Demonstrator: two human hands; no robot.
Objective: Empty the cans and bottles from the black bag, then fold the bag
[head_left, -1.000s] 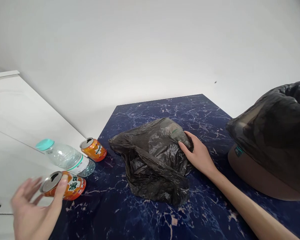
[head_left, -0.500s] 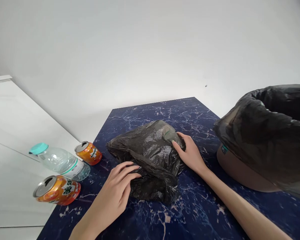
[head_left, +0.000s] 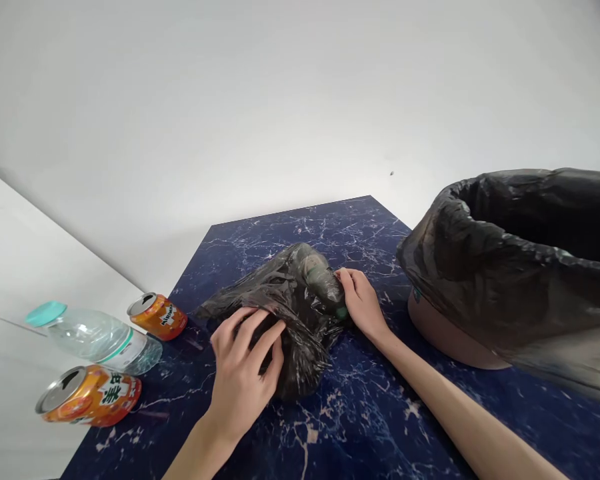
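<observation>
A crumpled black plastic bag (head_left: 285, 293) lies on the table in front of me. Through its stretched film shows a clear, bottle-like shape (head_left: 323, 280) with a greenish label. My right hand (head_left: 363, 303) grips the bag's right end, thumb and fingers closed on the film beside that shape. Spread and slightly bent, the fingers of my left hand (head_left: 247, 360) rest on the near left part of the bag. The film under both palms is hidden.
On the left stand two orange soda cans (head_left: 90, 397) (head_left: 157, 317), with a clear plastic bottle (head_left: 100, 340) with a turquoise cap between them. A bin (head_left: 445, 330) lined with a black bag (head_left: 480, 280) stands at the right. The dark blue marbled table (head_left: 325, 227) ends near a white wall.
The film has drawn tighter over the bottle-like shape, which shows more clearly. My left hand has moved further onto the bag, and my right fingers have closed more. The view has shifted slightly right.
</observation>
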